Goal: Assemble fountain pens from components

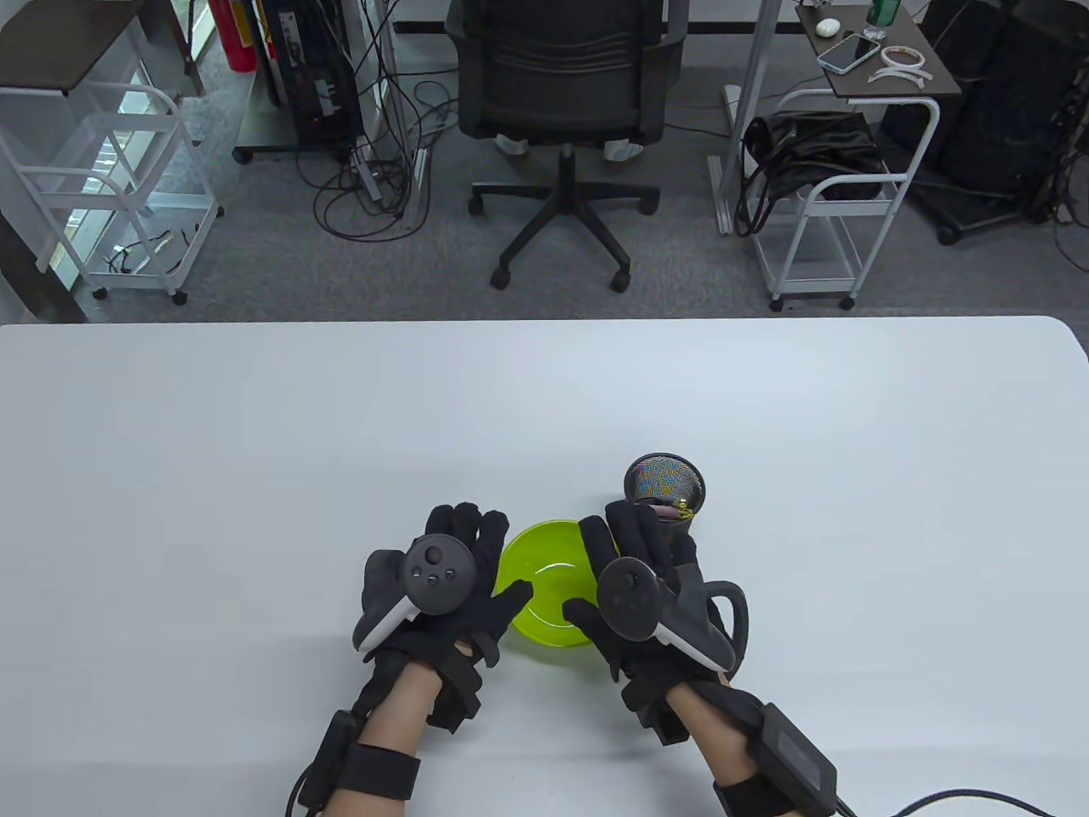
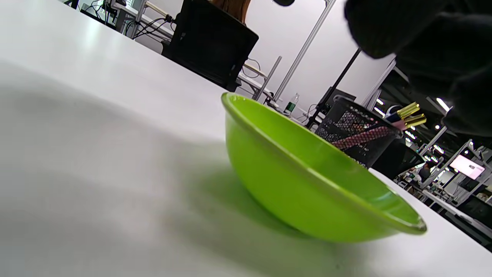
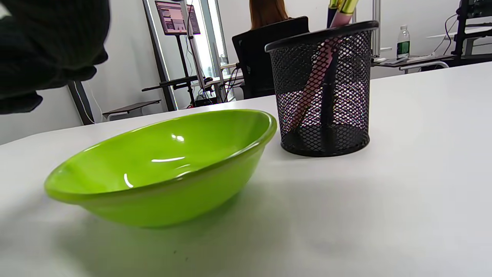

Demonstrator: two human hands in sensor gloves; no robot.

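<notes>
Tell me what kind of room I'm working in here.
Likely an office or lab workspace: a white table faces a black swivel chair, with wheeled metal carts and loose cables on grey carpet, and a monitor on a stand.

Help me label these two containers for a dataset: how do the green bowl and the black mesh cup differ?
The glossy lime-green plastic bowl is wide, shallow and solid-walled; the black wire-mesh pen cup is tall, narrow and see-through. The bowl's visible inside looks empty; the cup holds pens, one pink with gold ends. Both stand upright, side by side, on the white table.
</notes>
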